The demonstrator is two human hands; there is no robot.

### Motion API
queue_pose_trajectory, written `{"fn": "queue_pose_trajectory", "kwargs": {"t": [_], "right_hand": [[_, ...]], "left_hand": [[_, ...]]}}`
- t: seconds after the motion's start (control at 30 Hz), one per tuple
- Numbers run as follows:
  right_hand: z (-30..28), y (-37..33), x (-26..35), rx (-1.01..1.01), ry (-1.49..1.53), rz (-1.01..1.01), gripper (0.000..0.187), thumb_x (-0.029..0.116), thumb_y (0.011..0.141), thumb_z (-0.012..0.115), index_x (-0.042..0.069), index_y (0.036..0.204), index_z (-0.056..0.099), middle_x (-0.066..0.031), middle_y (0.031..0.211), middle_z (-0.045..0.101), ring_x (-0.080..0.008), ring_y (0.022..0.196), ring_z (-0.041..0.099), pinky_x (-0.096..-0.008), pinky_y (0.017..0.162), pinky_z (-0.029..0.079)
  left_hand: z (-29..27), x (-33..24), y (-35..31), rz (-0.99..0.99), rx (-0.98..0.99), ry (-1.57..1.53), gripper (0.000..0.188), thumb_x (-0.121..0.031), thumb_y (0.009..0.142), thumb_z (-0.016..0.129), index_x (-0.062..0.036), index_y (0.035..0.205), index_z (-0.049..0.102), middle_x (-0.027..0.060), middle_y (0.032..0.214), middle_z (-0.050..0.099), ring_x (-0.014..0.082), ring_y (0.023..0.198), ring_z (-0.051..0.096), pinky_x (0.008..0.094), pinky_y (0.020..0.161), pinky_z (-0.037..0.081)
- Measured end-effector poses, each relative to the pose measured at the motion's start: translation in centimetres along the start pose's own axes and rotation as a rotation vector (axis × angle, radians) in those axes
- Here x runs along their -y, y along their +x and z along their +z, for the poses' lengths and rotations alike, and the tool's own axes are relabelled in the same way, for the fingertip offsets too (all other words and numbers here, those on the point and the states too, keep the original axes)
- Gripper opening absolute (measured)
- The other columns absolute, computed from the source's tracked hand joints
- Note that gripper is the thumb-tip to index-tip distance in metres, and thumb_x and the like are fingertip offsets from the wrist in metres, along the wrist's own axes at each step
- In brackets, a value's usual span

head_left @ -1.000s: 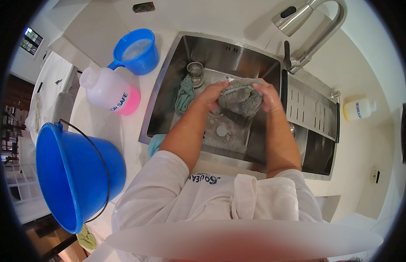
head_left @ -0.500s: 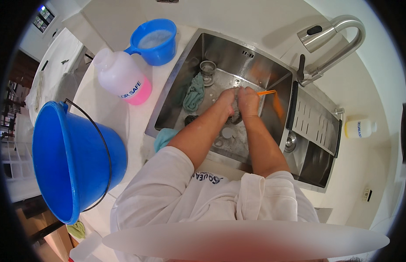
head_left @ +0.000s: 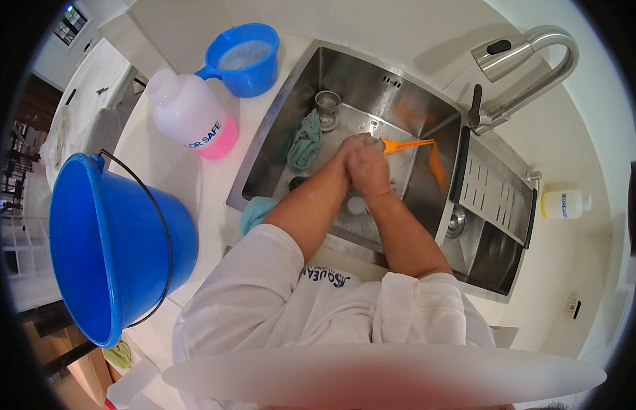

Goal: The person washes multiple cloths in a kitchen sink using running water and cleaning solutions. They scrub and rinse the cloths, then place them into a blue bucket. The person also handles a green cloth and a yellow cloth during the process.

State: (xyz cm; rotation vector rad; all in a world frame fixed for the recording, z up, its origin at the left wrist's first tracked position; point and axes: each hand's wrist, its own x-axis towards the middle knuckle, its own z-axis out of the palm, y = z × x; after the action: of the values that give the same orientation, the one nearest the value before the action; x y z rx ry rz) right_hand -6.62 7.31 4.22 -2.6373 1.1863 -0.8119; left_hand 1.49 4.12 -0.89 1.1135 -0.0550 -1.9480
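Over the steel sink basin (head_left: 263, 164), my two hands are pressed together. My left hand (head_left: 353, 147) is closed around the greyish end of an orange-handled tool (head_left: 407, 145), whose thin handle points right. My right hand (head_left: 370, 172) overlaps it from the near side with its fingers curled; whatever is inside them is hidden. What kind of tool it is, I cannot make out. Left of my hands, a grey-green cloth (head_left: 305, 141) lies crumpled in the basin, below a metal strainer cup (head_left: 327, 106). A pale round thing (head_left: 357, 205) lies on the basin floor under my forearms.
A blue dipper (head_left: 253, 72) with sudsy liquid, a bottle of pink liquid (head_left: 219, 140) and a large blue bucket (head_left: 154, 239) stand on the left. A light-blue cloth (head_left: 258, 213) hangs at the sink's near edge. The faucet (head_left: 537, 75), slotted tray (head_left: 492, 184) and yellow-liquid bottle (head_left: 563, 203) are right.
My hands have come closer together and now overlap. The right hand shifted left and down, and more of the orange tool shows. The grey mass between them is mostly covered.
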Motion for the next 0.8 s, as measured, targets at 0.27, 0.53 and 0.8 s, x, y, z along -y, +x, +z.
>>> {"fn": "queue_pose_trajectory", "kwargs": {"t": [0.27, 0.53, 0.8], "right_hand": [[-1.9, 0.3, -6.0, -0.06, 0.631, 0.458, 0.039, 0.022, 0.073, 0.058, -0.003, 0.102, 0.053, -0.0137, 0.077, 0.059, -0.0245, 0.078, 0.057, -0.0287, 0.074, 0.043], [-8.2, 1.7, -5.9, 0.396, 0.967, 0.624, 0.04, 0.023, 0.072, 0.062, -0.002, 0.101, 0.052, -0.0088, 0.092, 0.059, -0.02, 0.081, 0.056, -0.0298, 0.073, 0.043], [-8.3, 2.4, -3.5, -0.351, 1.09, 0.726, 0.023, 0.015, 0.07, 0.063, 0.001, 0.087, 0.057, -0.0059, 0.084, 0.058, -0.017, 0.076, 0.055, -0.0309, 0.073, 0.042]], "left_hand": [[2.5, -1.2, -3.8, 0.296, 0.105, 0.359, 0.041, -0.037, 0.082, 0.05, 0.001, 0.093, 0.057, 0.0082, 0.085, 0.06, 0.0189, 0.079, 0.056, 0.0352, 0.075, 0.043], [1.6, -3.1, -6.4, 0.435, 0.287, 0.745, 0.044, -0.036, 0.079, 0.057, 0.0, 0.105, 0.052, 0.0072, 0.098, 0.055, 0.0171, 0.092, 0.049, 0.0325, 0.081, 0.038], [3.5, -1.2, -5.6, 0.095, 0.242, 0.117, 0.044, -0.041, 0.082, 0.049, -0.0052, 0.107, 0.05, 0.0092, 0.104, 0.054, 0.0205, 0.098, 0.05, 0.0335, 0.084, 0.039]]}}
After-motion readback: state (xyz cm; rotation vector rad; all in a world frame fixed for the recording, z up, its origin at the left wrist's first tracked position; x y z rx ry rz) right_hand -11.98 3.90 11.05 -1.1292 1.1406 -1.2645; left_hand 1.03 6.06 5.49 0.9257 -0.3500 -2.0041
